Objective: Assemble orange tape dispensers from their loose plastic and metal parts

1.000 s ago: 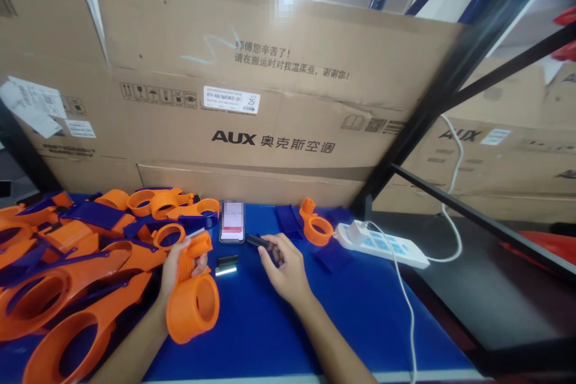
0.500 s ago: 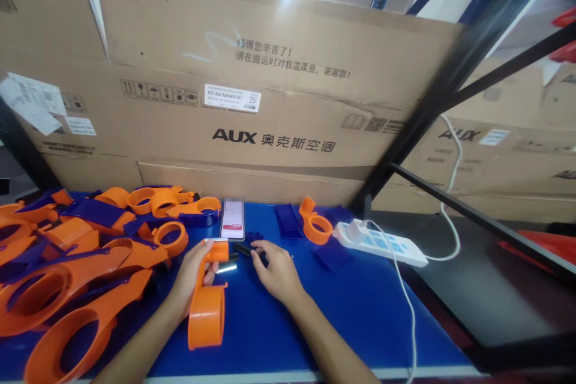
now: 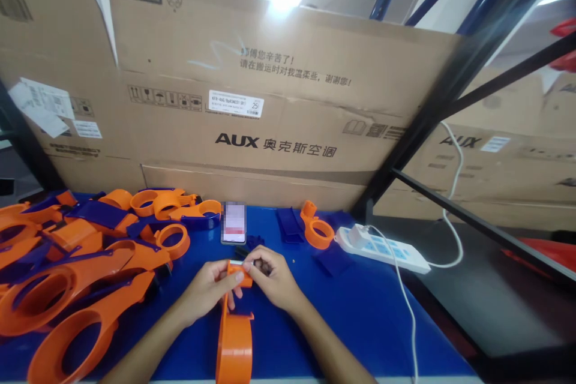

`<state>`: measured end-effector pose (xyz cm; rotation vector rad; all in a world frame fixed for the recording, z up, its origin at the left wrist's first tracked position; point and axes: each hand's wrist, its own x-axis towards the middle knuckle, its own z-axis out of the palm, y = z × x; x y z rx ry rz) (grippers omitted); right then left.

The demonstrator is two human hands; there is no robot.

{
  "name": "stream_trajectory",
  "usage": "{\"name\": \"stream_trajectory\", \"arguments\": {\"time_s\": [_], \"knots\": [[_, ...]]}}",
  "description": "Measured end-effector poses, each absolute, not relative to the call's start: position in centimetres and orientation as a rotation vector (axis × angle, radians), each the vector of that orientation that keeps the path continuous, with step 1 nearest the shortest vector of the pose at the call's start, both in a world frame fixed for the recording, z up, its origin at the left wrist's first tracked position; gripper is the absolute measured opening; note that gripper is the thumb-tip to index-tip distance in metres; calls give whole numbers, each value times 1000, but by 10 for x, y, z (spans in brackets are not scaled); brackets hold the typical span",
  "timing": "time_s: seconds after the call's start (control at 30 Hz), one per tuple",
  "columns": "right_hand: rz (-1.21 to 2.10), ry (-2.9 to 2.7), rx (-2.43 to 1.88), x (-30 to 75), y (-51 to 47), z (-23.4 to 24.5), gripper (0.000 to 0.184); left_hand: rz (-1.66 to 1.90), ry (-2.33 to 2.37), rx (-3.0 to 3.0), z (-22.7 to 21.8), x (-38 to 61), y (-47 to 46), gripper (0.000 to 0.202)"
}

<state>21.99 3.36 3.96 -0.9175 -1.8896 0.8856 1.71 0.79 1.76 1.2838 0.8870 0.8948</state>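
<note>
My left hand [image 3: 213, 288] is closed around the narrow end of an orange tape dispenser [image 3: 234, 345], whose round core hangs towards me. A serrated metal blade [image 3: 236, 262] lies along the far edge of that narrow end. The fingers of my right hand [image 3: 272, 276] are pinched together at the blade's right end, touching the dispenser. Just beyond them a small black piece [image 3: 242, 251] lies on the blue tabletop [image 3: 288, 336], partly covered by my fingers. Behind it are small dark blue parts [image 3: 256, 241].
Orange and blue tape dispensers [image 3: 90, 288] are heaped on the left. A phone [image 3: 234, 222] lies at the back. To the right are another orange dispenser [image 3: 320, 234], flat blue pieces [image 3: 333, 257] and a white power strip [image 3: 382, 249] with cords. Cardboard [image 3: 279, 174] walls the back.
The dispenser in my left hand has moved right and nearer to me. My right hand has left the black piece on the table and come to the blade end of the dispenser.
</note>
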Motion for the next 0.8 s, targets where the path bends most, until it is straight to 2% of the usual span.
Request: {"name": "stream_trajectory", "arguments": {"time_s": [0.17, 0.27, 0.4, 0.53, 0.63, 0.8], "knots": [[860, -1833, -969, 224, 36, 44, 24, 1049, 1002, 1235, 18, 16, 11, 35], [848, -1752, -986, 233, 38, 47, 27, 1184, 916, 1089, 20, 7, 13, 33], [645, -1612, -1060, 250, 42, 51, 27, 1237, 721, 890, 25, -14, 15, 57], [439, -1931, -1044, 250, 39, 48, 20, 1287, 560, 672, 24, -22, 16, 51], [375, -2255, -946, 235, 34, 41, 17, 1218, 560, 632, 20, -20, 18, 53], [266, -2404, -907, 219, 30, 32, 19, 1207, 583, 620, 22, -18, 20, 51]]}}
